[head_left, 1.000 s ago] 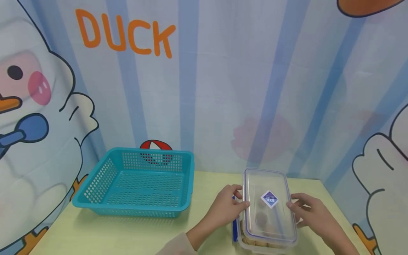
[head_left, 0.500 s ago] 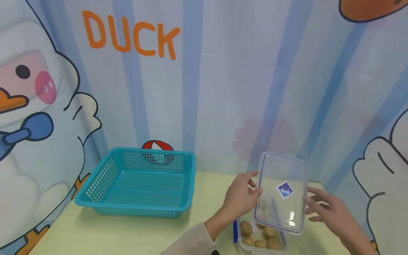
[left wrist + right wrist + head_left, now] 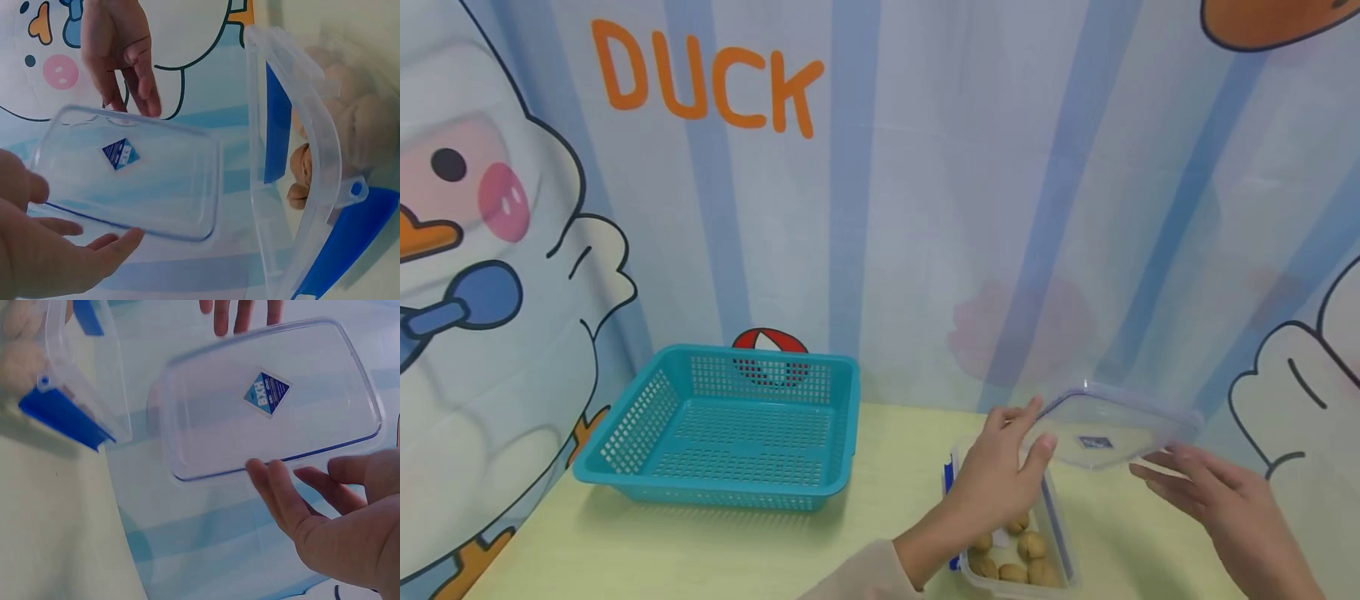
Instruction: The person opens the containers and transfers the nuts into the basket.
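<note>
- Above the right part of the table (image 3: 1123, 533), a clear lid (image 3: 1120, 429) is being held in the air, tilted, off its container (image 3: 1063, 533) and towards that box's right.
- The lid is being supported along two opposite edges, presumably so that its weight is being shared and the wide panel steadied; its label (image 3: 1095, 442) is being left uncovered by fingers.
- On the table, the container is being left without its cover, with walnuts (image 3: 1032, 546) being exposed inside; a blue latch (image 3: 351, 237) is being seen angled outward, likely so that the rim is not being caught.
- Well apart on the left, a teal basket (image 3: 715, 492) is being stood, perhaps so that neither hand is being crowded.
- By the left hand (image 3: 1003, 467), stretched over the container, one lid edge is being pinched between thumb and fingers, its back being turned up.
- By the right hand (image 3: 1232, 492), raised beyond the container, the opposite edge is being pinched, it seems; the thumb's exact contact is not being shown.
</note>
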